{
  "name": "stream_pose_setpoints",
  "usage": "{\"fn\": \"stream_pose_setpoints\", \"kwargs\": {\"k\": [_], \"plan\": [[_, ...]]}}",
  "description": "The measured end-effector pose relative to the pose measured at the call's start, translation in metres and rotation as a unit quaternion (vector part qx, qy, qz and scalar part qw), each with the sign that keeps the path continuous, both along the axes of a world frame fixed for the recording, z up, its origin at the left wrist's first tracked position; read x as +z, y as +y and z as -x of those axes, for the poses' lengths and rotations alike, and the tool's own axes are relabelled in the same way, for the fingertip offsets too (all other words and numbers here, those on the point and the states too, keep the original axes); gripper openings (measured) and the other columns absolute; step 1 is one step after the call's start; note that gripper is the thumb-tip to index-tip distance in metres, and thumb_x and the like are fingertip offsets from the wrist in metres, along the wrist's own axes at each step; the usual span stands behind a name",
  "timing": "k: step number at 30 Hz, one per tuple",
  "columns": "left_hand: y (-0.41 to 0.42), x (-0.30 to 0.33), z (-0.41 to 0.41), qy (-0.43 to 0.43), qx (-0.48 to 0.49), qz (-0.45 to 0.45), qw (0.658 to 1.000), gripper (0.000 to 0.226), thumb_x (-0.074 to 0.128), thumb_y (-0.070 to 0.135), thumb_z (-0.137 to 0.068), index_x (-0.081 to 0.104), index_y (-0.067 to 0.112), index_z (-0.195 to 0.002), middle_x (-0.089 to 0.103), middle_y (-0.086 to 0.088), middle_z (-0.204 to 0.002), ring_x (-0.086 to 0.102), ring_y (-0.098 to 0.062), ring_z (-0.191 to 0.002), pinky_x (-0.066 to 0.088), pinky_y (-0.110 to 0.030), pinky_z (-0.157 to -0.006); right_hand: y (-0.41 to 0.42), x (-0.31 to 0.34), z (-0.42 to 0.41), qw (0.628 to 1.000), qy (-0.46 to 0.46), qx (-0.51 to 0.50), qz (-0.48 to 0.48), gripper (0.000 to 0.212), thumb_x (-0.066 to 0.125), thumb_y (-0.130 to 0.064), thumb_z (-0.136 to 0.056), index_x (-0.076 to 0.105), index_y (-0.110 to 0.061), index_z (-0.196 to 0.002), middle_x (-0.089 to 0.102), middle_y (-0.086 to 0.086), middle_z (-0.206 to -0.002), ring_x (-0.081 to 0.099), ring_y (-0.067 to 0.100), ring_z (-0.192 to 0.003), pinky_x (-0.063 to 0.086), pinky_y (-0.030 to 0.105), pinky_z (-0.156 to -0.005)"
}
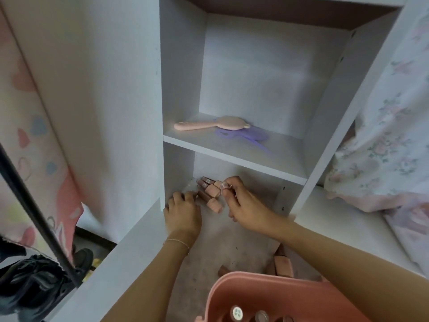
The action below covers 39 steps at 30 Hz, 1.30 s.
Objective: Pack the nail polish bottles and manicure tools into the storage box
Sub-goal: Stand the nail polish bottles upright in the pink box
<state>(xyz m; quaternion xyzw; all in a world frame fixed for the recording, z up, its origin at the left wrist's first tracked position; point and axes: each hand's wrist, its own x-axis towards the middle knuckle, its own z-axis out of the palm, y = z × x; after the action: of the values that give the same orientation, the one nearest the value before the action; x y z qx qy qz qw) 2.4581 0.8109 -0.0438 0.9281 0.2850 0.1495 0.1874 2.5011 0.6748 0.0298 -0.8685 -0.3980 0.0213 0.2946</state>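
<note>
A: Shelving [234, 156] is filling most of the view, white, with two open compartments. Where are the task's things lying?

B: The storage box [274, 296], pink, is sitting at the bottom edge, nearest to the person. A few round caps [236, 313] are showing inside it. On the floor of the lower compartment, just behind the box rim, some loose bottles [282, 266] are lying. Further back, near the left wall, a cluster of nail polish bottles [210, 194] is lying on its side.

A: Which way is their long axis running?

B: It is running from the back-left corner toward the front-right. The pink square caps are pointing at the right hand [246, 206], the brown bodies are pointing at the back corner.

A: So which hand is nearer?

B: Both are touching the cluster. The right hand is pinching the cap of the top bottle between thumb and curled fingers. The left hand [183, 210] is lying at the left side of the cluster, fingers bent over what seems a clear wrapper; I cannot tell if it is really gripping.

A: And the next move?

B: I am judging that the right hand is going to pull along the axis, toward the box.

A: On the upper shelf?

B: A pink hand mirror [210, 125] is resting over a purple comb [243, 135].
</note>
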Motion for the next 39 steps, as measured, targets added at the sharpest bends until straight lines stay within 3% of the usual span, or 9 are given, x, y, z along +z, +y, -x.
{"fn": "stream_pose_setpoints", "kwargs": {"k": [6, 10, 12, 15, 19, 27, 30, 35, 39], "plan": [[0.002, 0.008, 0.037, -0.033, -0.027, 0.112, 0.993, 0.036, 0.038, 0.011, -0.096, 0.041, 0.002, -0.130, 0.045, -0.021, -0.127, 0.048, -0.038, -0.113, 0.038, -0.037, -0.097, -0.011, 0.013, 0.022, 0.997, -0.023, -0.001, -0.067, 0.010, 0.035, -0.040, -0.095, 0.037, -0.030, -0.094, 0.048, -0.019, -0.058, 0.044, 0.001, -0.056, 0.040, 0.032, -0.063], [0.000, 0.022, 0.071, -0.142, -0.074, 0.145, 0.976, 0.039, 0.039, -0.007, -0.087, 0.051, 0.004, -0.123, 0.045, -0.013, -0.120, 0.050, -0.019, -0.099, 0.035, -0.018, -0.092, -0.021, 0.029, 0.047, 0.991, -0.020, -0.017, -0.129, 0.014, 0.041, -0.037, -0.094, 0.039, -0.023, -0.096, 0.048, -0.017, -0.070, 0.048, -0.007, -0.060, 0.035, 0.013, -0.060], [-0.004, 0.035, 0.085, -0.200, -0.094, 0.145, 0.964, 0.035, 0.045, -0.004, -0.087, 0.053, 0.006, -0.120, 0.050, -0.003, -0.108, 0.044, -0.012, -0.089, 0.035, -0.014, -0.086, -0.029, 0.038, 0.061, 0.985, -0.005, -0.033, -0.168, 0.013, 0.045, -0.033, -0.093, 0.041, -0.020, -0.095, 0.048, -0.015, -0.073, 0.047, -0.007, -0.057, 0.035, 0.007, -0.056], [-0.015, 0.066, 0.103, -0.262, -0.107, 0.178, 0.942, 0.019, 0.050, 0.008, -0.090, 0.052, 0.014, -0.108, 0.051, 0.003, -0.087, 0.058, -0.026, -0.083, 0.048, -0.028, -0.074, -0.040, 0.055, 0.087, 0.977, 0.022, -0.032, -0.207, 0.011, 0.044, -0.030, -0.094, 0.045, -0.021, -0.100, 0.051, -0.014, -0.079, 0.050, -0.006, -0.060, 0.036, 0.007, -0.058], [-0.036, 0.112, 0.120, -0.318, -0.114, 0.212, 0.917, 0.010, 0.049, 0.025, -0.093, 0.045, 0.022, -0.101, 0.057, 0.005, -0.069, 0.055, -0.014, -0.060, 0.041, -0.014, -0.053, -0.057, 0.075, 0.121, 0.969, 0.036, 0.018, -0.244, 0.014, 0.042, -0.019, -0.096, 0.053, -0.009, -0.098, 0.053, -0.016, -0.065, 0.055, -0.017, -0.061, 0.037, 0.000, -0.059], [-0.109, 0.155, 0.169, -0.369, -0.205, 0.367, 0.829, 0.017, 0.045, 0.028, -0.096, 0.051, 0.014, -0.087, 0.060, 0.011, -0.054, 0.045, -0.006, -0.039, 0.036, -0.014, -0.041, -0.122, 0.082, 0.158, 0.972, 0.049, 0.019, -0.230, 0.013, 0.053, -0.023, -0.089, 0.047, -0.029, -0.079, 0.058, -0.003, -0.074, 0.054, 0.015, -0.071, 0.042, 0.030, -0.072], [-0.126, 0.149, 0.175, -0.351, -0.213, 0.369, 0.834, 0.018, 0.045, 0.031, -0.095, 0.052, 0.017, -0.087, 0.062, 0.013, -0.058, 0.049, -0.006, -0.043, 0.039, -0.014, -0.044, -0.147, 0.069, 0.167, 0.982, 0.041, -0.002, -0.183, 0.009, 0.058, -0.029, -0.086, 0.055, -0.021, -0.081, 0.063, 0.001, -0.082, 0.057, 0.014, -0.075, 0.043, 0.028, -0.073], [-0.137, 0.129, 0.170, -0.281, -0.226, 0.307, 0.881, 0.013, 0.051, 0.030, -0.092, 0.054, 0.023, -0.082, 0.065, 0.003, -0.070, 0.057, -0.006, -0.048, 0.046, -0.018, -0.053, -0.181, 0.043, 0.170, 0.996, 0.070, 0.059, 0.001, 0.025, 0.062, -0.031, -0.083, 0.049, -0.023, -0.064, 0.046, -0.011, -0.066, 0.043, 0.000, -0.060, 0.035, 0.018, -0.061], [-0.132, 0.114, 0.168, -0.233, -0.218, 0.276, 0.907, 0.011, 0.054, 0.025, -0.091, 0.053, 0.023, -0.081, 0.065, 0.000, -0.067, 0.056, -0.001, -0.046, 0.045, -0.013, -0.054, -0.191, 0.025, 0.171, 0.984, 0.028, 0.097, 0.146, 0.028, 0.065, -0.033, -0.079, 0.054, -0.008, -0.072, 0.050, -0.001, -0.077, 0.049, 0.012, -0.070, 0.041, 0.026, -0.069]]}}
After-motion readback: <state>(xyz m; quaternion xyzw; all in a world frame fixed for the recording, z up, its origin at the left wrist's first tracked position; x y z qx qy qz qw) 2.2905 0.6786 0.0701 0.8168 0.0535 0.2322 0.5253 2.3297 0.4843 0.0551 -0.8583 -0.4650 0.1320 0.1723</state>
